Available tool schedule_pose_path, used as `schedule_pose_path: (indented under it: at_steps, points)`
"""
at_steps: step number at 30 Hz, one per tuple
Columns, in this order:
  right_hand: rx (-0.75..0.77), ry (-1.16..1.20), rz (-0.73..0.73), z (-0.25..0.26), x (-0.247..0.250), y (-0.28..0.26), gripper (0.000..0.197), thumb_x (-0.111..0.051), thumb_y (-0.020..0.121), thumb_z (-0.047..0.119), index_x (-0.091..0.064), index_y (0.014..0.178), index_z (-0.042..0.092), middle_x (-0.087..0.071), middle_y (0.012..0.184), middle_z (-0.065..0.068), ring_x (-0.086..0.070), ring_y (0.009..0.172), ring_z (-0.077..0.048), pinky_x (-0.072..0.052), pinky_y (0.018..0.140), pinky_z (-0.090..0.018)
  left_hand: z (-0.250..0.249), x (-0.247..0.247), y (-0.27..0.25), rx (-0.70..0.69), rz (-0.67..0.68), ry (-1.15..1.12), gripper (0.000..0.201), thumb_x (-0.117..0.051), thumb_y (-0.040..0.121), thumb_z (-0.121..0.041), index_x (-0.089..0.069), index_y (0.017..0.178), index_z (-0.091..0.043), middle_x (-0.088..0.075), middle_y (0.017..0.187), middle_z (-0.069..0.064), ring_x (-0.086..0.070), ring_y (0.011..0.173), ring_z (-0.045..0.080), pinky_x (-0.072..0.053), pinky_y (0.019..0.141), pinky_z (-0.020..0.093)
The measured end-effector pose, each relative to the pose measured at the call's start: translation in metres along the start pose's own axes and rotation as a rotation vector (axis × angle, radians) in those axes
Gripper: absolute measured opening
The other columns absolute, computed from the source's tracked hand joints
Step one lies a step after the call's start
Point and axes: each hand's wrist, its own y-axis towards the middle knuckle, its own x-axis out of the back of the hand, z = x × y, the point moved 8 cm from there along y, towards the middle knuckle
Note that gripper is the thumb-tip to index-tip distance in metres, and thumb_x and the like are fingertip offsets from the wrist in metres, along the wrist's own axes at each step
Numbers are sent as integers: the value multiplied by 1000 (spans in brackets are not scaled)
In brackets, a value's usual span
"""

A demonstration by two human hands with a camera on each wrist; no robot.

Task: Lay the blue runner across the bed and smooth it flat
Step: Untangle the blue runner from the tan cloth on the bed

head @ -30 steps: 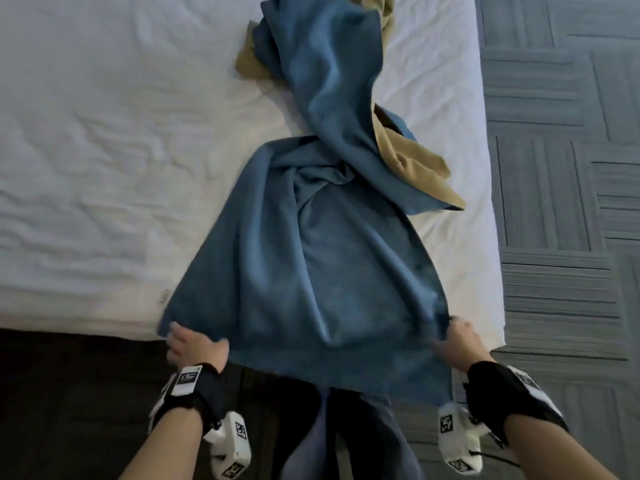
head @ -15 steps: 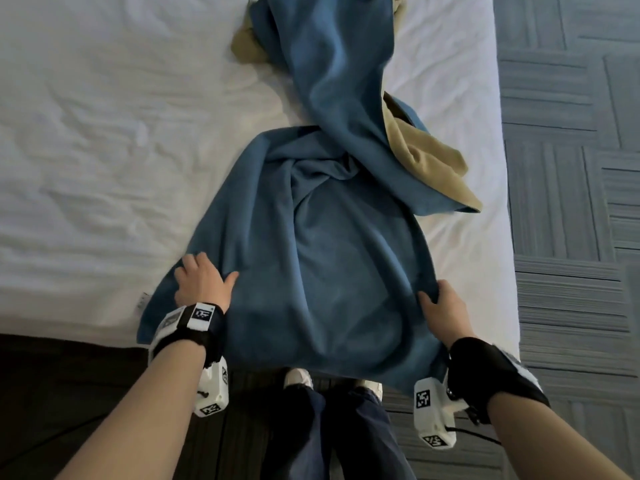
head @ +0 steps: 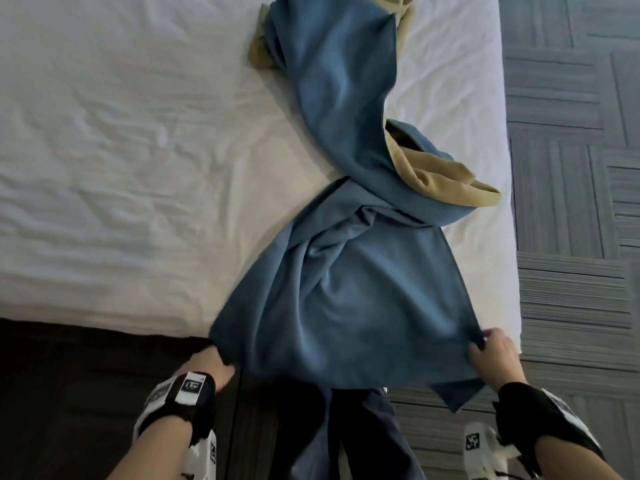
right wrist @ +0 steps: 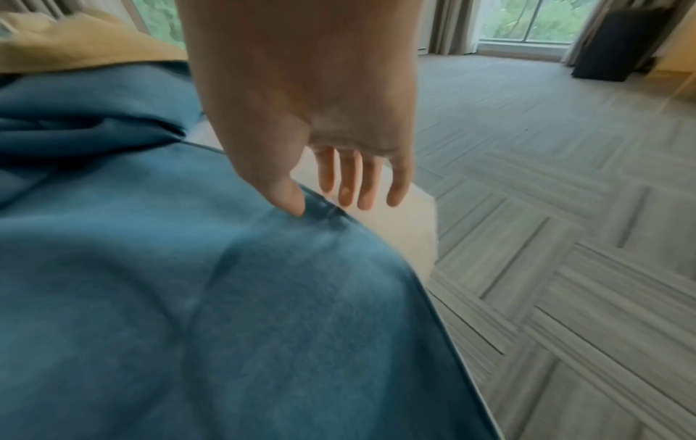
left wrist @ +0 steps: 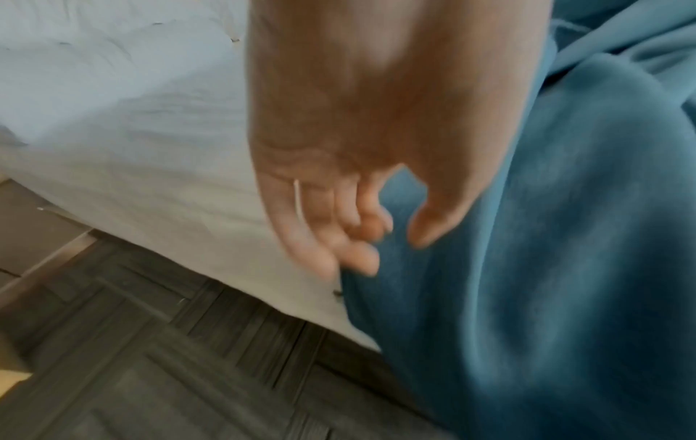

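The blue runner (head: 346, 306) lies twisted along the right part of the white bed (head: 121, 168), its tan underside (head: 436, 181) turned up at the twist. Its near end is spread out and hangs over the bed's near edge. My left hand (head: 216, 367) is at the runner's near left edge; in the left wrist view its fingers (left wrist: 361, 235) are loosely curled against the cloth (left wrist: 546, 238), thumb apart. At the near right edge my right hand (head: 491, 348) has its thumb (right wrist: 290, 202) on the runner's hem (right wrist: 188, 297), fingers straight over the sheet.
Grey patterned carpet (head: 571, 237) runs along the bed's right side. A dark floor strip (head: 69, 393) lies below the bed's near edge. My legs (head: 346, 427) stand against that edge under the hanging cloth. A window (right wrist: 527, 20) and a dark stand (right wrist: 610, 38) are far off.
Both hands, which lay flat on the runner further up the bed half a second ago, have slid back toward me to its near corners at the bed's edge.
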Motion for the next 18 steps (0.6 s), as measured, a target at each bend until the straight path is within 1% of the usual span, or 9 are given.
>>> schedule_pose_path:
  at_steps: [1,2,4,6,9,11,13,15,18]
  points:
    - [46,9,-38,12,6,1,36,-59,82,2,-51,114,-11,-54,119,-34,-49,114,-45,-40,98,-46,-9,19,-2,-24,-111,-56,34,-55,84,-36,-57,107,-11,-66,112,15,-63,104,33,-52,84,35]
    - [102,23,-74,27,11,3,41,-60,80,3,-51,118,-9,-54,121,-31,-48,117,-43,-38,101,-46,-21,40,-6,-64,-230,-155,29,-56,83,-34,-56,102,-11,-64,110,15,-62,102,35,-50,85,38]
    - [186,94,-138,58,21,8,49,-61,81,3,-46,127,-6,-51,124,-29,-45,119,-42,-34,106,-46,-52,81,-15,-180,-461,-297,21,-59,83,-24,-51,96,-11,-58,106,15,-58,100,36,-47,81,41]
    - [223,168,-179,83,25,15,56,-60,83,3,-39,134,-6,-47,129,-29,-43,121,-42,-31,107,-44,-87,108,-21,-326,-611,-311,26,-59,83,-18,-51,106,-9,-53,114,15,-53,106,35,-45,83,44]
    - [246,173,-200,107,22,26,63,-59,85,7,-30,140,-5,-40,135,-29,-37,126,-44,-26,110,-43,-129,120,-13,-429,-601,-294,42,-51,91,-16,-43,131,-8,-45,135,14,-45,123,33,-41,97,47]
    - [231,136,-213,114,20,34,64,-59,86,12,-29,141,-4,-39,136,-27,-35,125,-45,-24,108,-44,-145,121,-3,-433,-573,-318,44,-44,95,-16,-37,138,-8,-42,141,14,-42,127,34,-38,102,47]
    - [181,143,-236,114,21,42,60,-60,87,18,-35,139,0,-41,136,-25,-37,124,-45,-28,106,-46,-152,125,5,-420,-573,-404,42,-42,96,-18,-39,137,-9,-46,139,14,-46,125,34,-40,101,46]
    - [121,203,-230,112,21,49,51,-59,88,26,-43,132,4,-49,131,-22,-44,121,-42,-34,102,-47,-155,127,12,-414,-545,-519,39,-45,95,-26,-44,131,-13,-56,132,11,-53,118,34,-43,96,44]
    - [62,294,-177,114,16,57,35,-53,92,31,-55,118,6,-64,117,-18,-55,112,-37,-41,94,-42,-163,133,16,-456,-565,-520,24,-48,94,-32,-58,109,-16,-67,106,10,-61,98,36,-48,80,40]
